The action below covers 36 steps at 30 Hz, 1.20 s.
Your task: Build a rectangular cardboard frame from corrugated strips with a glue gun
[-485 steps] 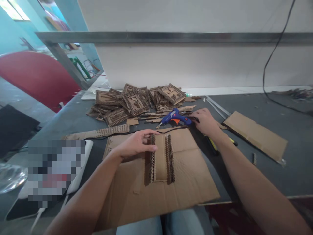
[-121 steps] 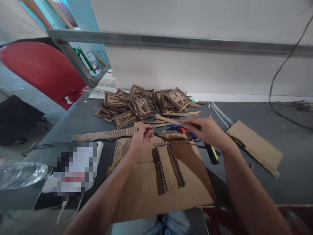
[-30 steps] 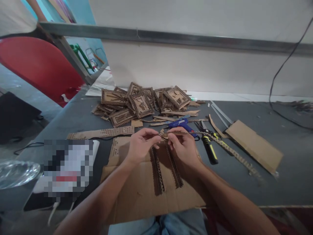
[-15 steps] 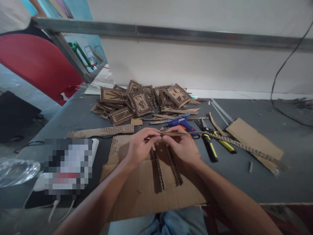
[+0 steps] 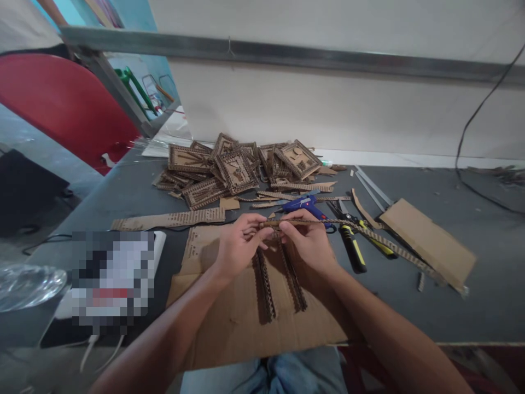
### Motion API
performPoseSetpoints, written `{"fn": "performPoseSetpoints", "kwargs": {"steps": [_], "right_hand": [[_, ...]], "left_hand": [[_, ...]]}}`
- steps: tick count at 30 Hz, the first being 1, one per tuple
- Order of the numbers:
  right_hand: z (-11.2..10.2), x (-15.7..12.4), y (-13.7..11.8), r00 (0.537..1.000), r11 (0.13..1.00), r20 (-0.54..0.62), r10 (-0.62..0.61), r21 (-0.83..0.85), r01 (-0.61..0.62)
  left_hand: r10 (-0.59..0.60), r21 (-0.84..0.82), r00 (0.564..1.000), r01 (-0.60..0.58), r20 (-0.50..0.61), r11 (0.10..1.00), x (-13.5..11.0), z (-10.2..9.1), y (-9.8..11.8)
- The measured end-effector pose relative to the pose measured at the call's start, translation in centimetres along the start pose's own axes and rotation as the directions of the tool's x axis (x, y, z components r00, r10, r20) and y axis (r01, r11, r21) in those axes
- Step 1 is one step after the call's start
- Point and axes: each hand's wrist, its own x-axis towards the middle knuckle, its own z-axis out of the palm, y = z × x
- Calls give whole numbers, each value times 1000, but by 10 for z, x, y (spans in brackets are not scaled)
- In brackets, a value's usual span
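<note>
Between my two hands runs a long, thin corrugated cardboard strip (image 5: 383,236), its far end trailing off to the right over the scissors. My left hand (image 5: 241,241) pinches its left end. A little further along, my right hand (image 5: 305,238) grips the same strip between thumb and fingers. Below them lies a large brown cardboard sheet (image 5: 221,323). On that sheet stand two dark ridged cardboard pieces, a left one (image 5: 266,287) and a right one (image 5: 294,279), their upper ends partly hidden by my hands.
Behind my hands are a blue glue gun (image 5: 303,206) and yellow-black scissors (image 5: 351,249). Framed cardboard pieces (image 5: 235,169) are heaped against the wall. A flat cardboard piece (image 5: 430,241) lies right; a blurred-out device (image 5: 115,279) and clear plastic bottle (image 5: 30,287) lie left.
My right hand's thumb has shifted slightly right along the strip, widening the gap between my hands. The strip's trailing end has swung a little to the left.
</note>
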Motion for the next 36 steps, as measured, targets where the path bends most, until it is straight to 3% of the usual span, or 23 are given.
{"fn": "performPoseSetpoints", "kwargs": {"steps": [5,9,15,20,25,27,31,33,36], "right_hand": [[0,-1,1,1000,1000,19,-4,13,4],[-1,-2,2,999,1000,44,-10,23,9],[-1,-3,0,998,998,47,-47,-31,49],[-1,-4,-3,994,997,68,-81,-5,81],[0,-4,-2,995,997,53,-80,22,79],[0,-4,-1,997,998,54,-53,42,51],[1,-3,1,999,994,48,20,111,-26],[2,-3,1,998,990,57,33,139,-40],[2,-4,-2,996,991,91,26,130,-38]], "left_hand": [[77,143,997,-76,-4,987,-1,-3,-8],[143,280,988,-152,52,948,-2,-5,-15],[185,327,980,-200,77,924,-2,-6,-16],[323,521,942,-322,92,791,-4,-8,-12],[331,573,938,-331,108,750,-4,-8,-9],[368,606,919,-373,140,702,-3,-9,-7],[464,635,841,-524,280,568,1,-12,-1],[507,600,816,-560,278,571,2,-13,3],[516,541,832,-534,202,650,3,-12,7]]}}
